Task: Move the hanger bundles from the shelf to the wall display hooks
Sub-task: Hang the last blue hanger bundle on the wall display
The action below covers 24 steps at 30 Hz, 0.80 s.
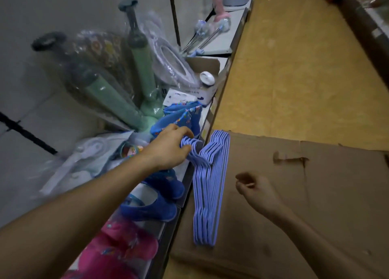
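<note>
A bundle of light-blue hangers [210, 186] hangs off the front edge of the shelf [190, 173], its bodies dangling over the flattened cardboard below. My left hand [168, 150] grips the bunched hooks of this bundle at the shelf edge. My right hand [254, 189] hovers to the right of the hangers, fingers loosely curled, holding nothing. No wall hooks are in view.
The shelf carries blue children's boots [160, 203], pink boots [122, 249], green pumps in plastic [139, 53], wrapped goods and a small box [189, 94]. Flattened cardboard [294, 194] lies on the yellow floor [294, 68]. Another shelf section [221, 34] continues farther on.
</note>
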Each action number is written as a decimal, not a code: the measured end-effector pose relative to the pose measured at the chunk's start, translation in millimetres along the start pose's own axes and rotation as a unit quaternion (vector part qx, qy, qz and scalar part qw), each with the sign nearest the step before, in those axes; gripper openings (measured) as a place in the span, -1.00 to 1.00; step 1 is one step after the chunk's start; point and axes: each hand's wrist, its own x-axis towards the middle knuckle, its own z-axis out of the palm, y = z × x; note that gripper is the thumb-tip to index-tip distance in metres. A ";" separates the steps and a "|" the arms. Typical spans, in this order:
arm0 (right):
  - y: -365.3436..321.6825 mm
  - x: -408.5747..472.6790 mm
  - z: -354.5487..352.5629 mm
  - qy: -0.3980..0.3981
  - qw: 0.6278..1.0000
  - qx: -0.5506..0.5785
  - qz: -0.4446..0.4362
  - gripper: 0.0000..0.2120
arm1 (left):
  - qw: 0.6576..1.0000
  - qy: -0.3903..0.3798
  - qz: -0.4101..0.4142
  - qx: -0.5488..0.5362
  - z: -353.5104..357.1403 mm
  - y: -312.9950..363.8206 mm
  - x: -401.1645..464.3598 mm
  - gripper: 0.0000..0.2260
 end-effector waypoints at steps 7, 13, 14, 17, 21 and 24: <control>37.5 50.7 100.1 -0.059 0.986 0.130 0.090 -0.54 | 0.996 -0.055 0.016 0.068 38.5 -26.7 41.4 -0.65; 35.0 70.5 135.4 -0.101 0.973 0.183 0.095 -0.83 | 0.989 -0.089 0.019 0.121 42.1 -30.4 61.6 -0.62; 32.0 70.0 137.6 -0.104 0.967 0.210 0.098 -0.85 | 0.988 -0.087 0.021 0.125 41.7 -30.8 63.4 -0.62; 27.3 70.5 142.7 -0.075 0.965 0.228 0.106 -0.80 | 0.990 -0.070 0.024 0.119 40.6 -29.9 66.2 -0.65; 22.7 67.3 143.5 -0.001 0.974 0.206 0.094 -0.70 | 0.997 -0.018 0.041 0.067 35.0 -14.9 63.8 -0.69; 27.0 65.9 133.3 0.060 0.978 0.148 0.134 -0.48 | 0.998 0.005 0.060 0.019 34.3 3.7 62.5 -0.72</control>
